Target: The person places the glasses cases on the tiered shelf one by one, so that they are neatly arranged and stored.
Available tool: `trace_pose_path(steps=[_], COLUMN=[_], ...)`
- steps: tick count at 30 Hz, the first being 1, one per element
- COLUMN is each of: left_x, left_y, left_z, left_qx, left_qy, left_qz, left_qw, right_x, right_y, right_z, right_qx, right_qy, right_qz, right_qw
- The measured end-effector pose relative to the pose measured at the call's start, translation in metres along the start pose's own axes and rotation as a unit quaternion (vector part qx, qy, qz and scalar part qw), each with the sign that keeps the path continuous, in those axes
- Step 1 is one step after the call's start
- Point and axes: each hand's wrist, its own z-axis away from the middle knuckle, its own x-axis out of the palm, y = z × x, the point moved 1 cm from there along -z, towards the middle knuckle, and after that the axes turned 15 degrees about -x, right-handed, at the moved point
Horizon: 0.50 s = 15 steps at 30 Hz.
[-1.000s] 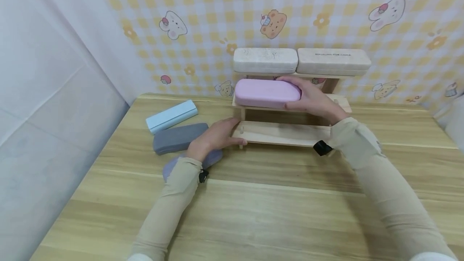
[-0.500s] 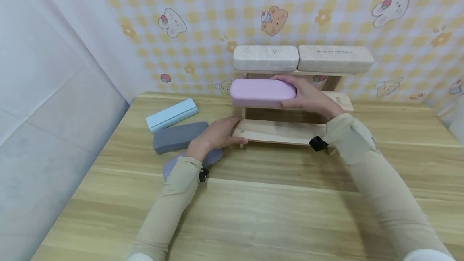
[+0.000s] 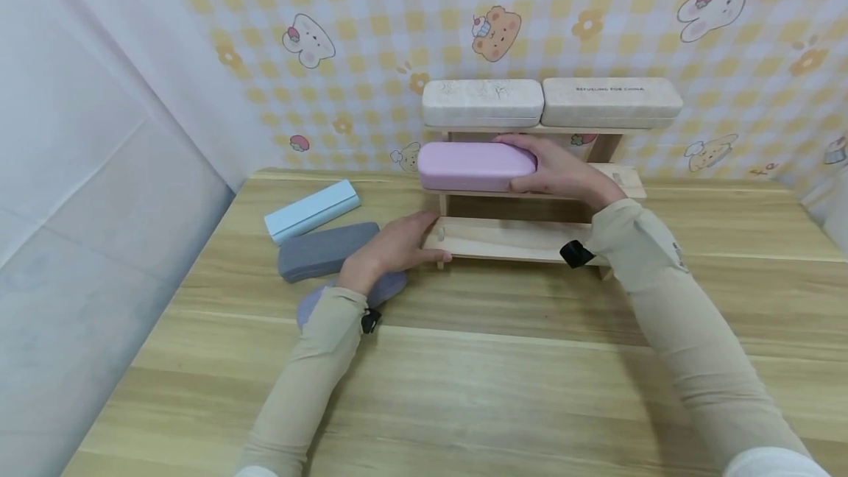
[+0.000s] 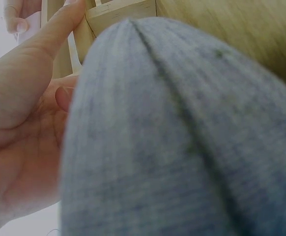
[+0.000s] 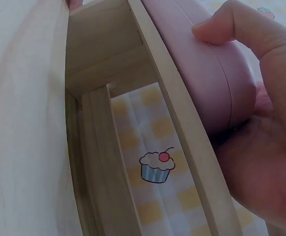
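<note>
A pink glasses case (image 3: 464,164) sits at the left of the middle tier of a wooden stepped rack (image 3: 517,240). My right hand (image 3: 566,174) grips the case's right end; in the right wrist view the thumb (image 5: 216,30) presses on its side. My left hand (image 3: 396,245) holds the left end of the lowest tier, thumb along the front edge, other fingers partly hidden. Under the left wrist lies a purple case (image 3: 389,287), partly covered by the arm. Beside it is a dark grey case (image 3: 321,250), large and blurred in the left wrist view.
Two off-white cases, a left one (image 3: 482,103) and a lettered one (image 3: 611,103), rest on the top tier. Farther left on the wooden table (image 3: 477,396) lies a light blue case (image 3: 313,210). A checked cloth (image 3: 391,43) hangs close behind the rack.
My right hand has slid the pink case slightly left along the middle tier, up to its left end. The left hand keeps its place on the rack.
</note>
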Motion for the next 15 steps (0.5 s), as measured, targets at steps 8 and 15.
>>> trace_pose_path(steps=[8,15], left_x=[-0.0015,-0.0003], left_y=[0.0003,0.0003], left_z=[0.0015,0.0005], left_qx=[-0.005,0.002], left_qy=[0.001,0.004], left_qz=[0.004,0.002], left_qw=[1.0,1.0], right_x=[-0.0017,-0.0054], right_y=[-0.0036,-0.0013], right_z=[-0.0017,0.0037], right_qx=[0.006,0.01], right_qy=[-0.006,-0.008], right_qz=[-0.004,-0.017], right_qw=[1.0,0.9998])
